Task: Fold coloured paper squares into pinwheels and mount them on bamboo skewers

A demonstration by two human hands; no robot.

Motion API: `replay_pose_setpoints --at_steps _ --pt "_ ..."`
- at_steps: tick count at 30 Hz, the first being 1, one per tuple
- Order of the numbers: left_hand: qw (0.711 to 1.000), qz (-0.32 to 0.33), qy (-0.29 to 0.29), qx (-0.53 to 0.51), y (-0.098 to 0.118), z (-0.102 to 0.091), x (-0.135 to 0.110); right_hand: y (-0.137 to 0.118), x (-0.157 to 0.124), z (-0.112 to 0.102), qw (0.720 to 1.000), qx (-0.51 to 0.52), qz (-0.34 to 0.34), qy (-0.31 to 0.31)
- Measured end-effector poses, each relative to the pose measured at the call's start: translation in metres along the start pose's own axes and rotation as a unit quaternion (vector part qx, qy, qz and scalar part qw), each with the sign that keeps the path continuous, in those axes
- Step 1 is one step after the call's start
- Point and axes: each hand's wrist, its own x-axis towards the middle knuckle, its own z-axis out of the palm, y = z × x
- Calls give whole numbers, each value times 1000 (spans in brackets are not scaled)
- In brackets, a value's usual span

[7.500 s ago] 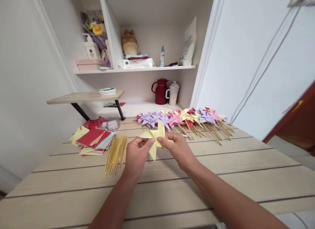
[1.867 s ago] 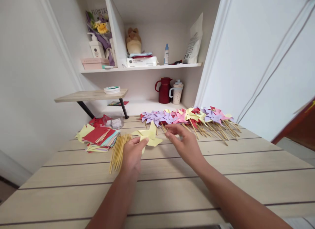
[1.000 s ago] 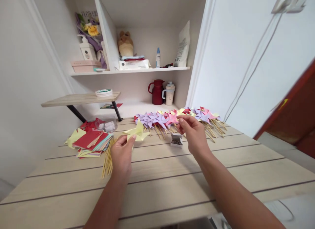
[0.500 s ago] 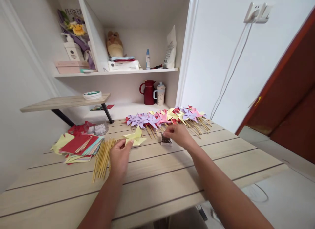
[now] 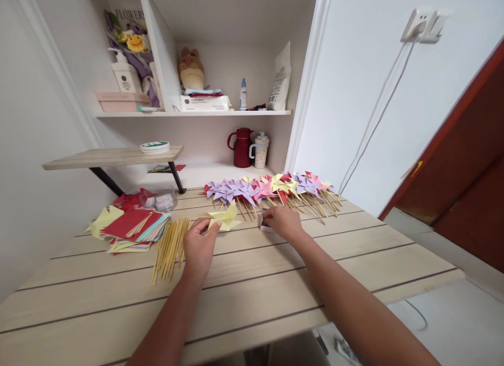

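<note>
My left hand (image 5: pixel 200 244) pinches a pale yellow paper pinwheel (image 5: pixel 227 219) between thumb and fingers, just above the table. The pinwheel's blades are folded and it has no stick on it. My right hand (image 5: pixel 283 222) has its fingertips drawn together down in a small open box (image 5: pixel 266 229) with dark contents. The hand covers most of the box, and whatever its fingertips hold is hidden. Left of my left hand lies a bundle of thin wooden sticks (image 5: pixel 170 248). Behind both hands is a long row of finished pinwheels (image 5: pixel 236 191) in purple, pink, red and yellow.
Coloured paper sheets (image 5: pixel 128 224) are stacked at the left, near a clear plastic container (image 5: pixel 163 202). A small raised wooden stand (image 5: pixel 114 158) holds a round white lid. At the back stand a dark red jug (image 5: pixel 242 149) and a speckled cup (image 5: pixel 260 152).
My right hand has lowered from above the small box so its fingertips reach inside. The left hand still holds the yellow pinwheel. The camera view has shifted slightly.
</note>
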Motion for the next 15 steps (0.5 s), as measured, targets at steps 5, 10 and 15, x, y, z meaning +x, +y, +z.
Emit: replay_pose_setpoints --at_steps 5,10,15 --pt "1000 -1 4 -10 -1 1 0 4 4 8 1000 15 -3 1" --pt "1000 -11 -8 -8 1 1 -1 6 7 15 999 48 -4 4" --pt "1000 -12 -8 -4 1 0 0 15 11 12 991 129 -2 30"
